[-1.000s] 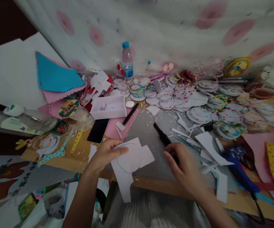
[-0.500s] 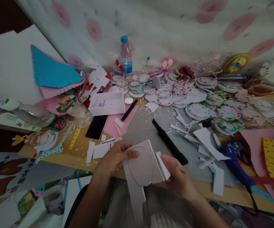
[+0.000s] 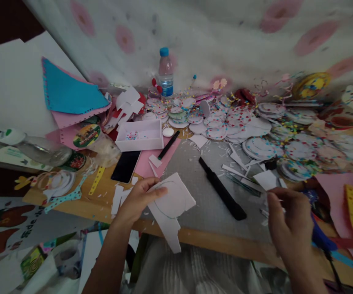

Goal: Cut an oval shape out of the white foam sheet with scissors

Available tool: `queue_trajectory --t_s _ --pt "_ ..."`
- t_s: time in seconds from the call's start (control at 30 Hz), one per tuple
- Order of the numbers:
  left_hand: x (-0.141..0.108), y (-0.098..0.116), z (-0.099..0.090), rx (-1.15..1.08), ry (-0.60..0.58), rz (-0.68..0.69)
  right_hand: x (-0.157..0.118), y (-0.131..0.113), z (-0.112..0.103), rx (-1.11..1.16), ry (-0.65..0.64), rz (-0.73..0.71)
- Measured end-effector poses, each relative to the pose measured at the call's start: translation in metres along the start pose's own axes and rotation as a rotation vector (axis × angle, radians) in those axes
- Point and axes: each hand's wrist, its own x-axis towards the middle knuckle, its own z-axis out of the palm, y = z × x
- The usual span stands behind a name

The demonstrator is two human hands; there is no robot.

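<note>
My left hand grips a white foam sheet by its left side, the thumb on top and the fingers beneath. A round outline is drawn on this sheet, and a narrow tail hangs past the table edge. To the right, my right hand is over a heap of white offcuts, its thumb and curled fingers apart. No held piece stands out there, though the hand hides part of the heap. Between the hands a black utility knife lies on the grey cutting mat.
Decorated white discs crowd the back and right. A white box, a phone and a black marker lie at left centre. A water bottle stands behind; a blue glue gun is at right.
My right hand has moved away from the sheet to the offcuts on the right. The white strip it held is no longer visible in it. My left hand has shifted slightly left with the sheet.
</note>
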Motion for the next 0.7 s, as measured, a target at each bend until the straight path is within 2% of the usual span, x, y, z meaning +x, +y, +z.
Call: queue_trajectory --t_s 0.07,0.17,0.2,0.23,0.3,0.43,0.6,0.7 --pt "-0.001 0.005 0.010 0.086 -0.024 0.045 -0.014 -0.019 0.013 0.237 -0.185 -0.018" --pt "-0.003 0.012 0.025 0.201 -0.098 0.107 -0.029 -0.050 0.031 0.487 -0.671 0.026" --pt "-0.004 0.013 0.028 0.203 -0.126 0.116 -0.031 -0.058 0.035 0.508 -0.773 0.035" --pt "-0.005 0.014 0.031 0.176 -0.148 0.116 -0.031 -0.066 0.038 0.516 -0.819 0.053" --pt "-0.008 0.013 0.034 0.043 -0.153 0.115 -0.031 -0.076 0.041 0.546 -0.784 0.123" --pt "-0.014 0.005 0.041 -0.168 -0.160 0.178 -0.028 -0.081 0.041 0.673 -0.583 0.261" --pt "-0.023 -0.006 0.047 -0.046 -0.097 0.095 -0.019 -0.076 0.034 0.660 -0.673 0.243" --pt "-0.027 -0.004 0.042 0.047 -0.200 0.051 -0.006 -0.078 0.028 0.663 -0.770 0.244"
